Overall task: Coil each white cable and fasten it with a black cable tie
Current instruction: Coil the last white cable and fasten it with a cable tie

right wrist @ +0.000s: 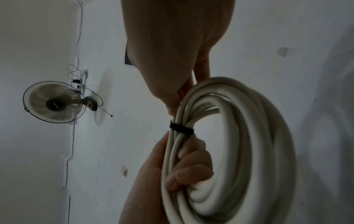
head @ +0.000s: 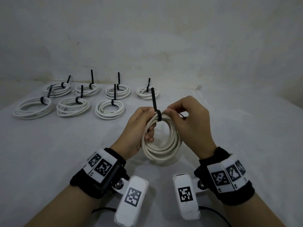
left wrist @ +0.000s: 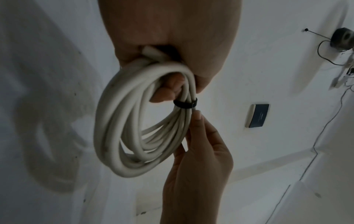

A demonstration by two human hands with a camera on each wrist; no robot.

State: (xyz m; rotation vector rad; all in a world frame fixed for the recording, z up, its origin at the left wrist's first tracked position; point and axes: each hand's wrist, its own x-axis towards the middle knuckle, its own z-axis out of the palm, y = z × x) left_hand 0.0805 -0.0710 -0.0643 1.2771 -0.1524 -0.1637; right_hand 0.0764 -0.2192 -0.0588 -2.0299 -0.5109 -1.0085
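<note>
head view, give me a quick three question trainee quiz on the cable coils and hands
1. How many tied white cable coils lie on the white table?
2. True or false: the black cable tie is already round the held white cable coil.
3. Which hand grips the held coil through its loop: A left hand, B right hand?

Key: 1. seven, the nearest at. 2. true. 3. A.

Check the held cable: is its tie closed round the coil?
Closed: the black tie bands the coil strands tightly, tail sticking up; both hands grip the coil.
</note>
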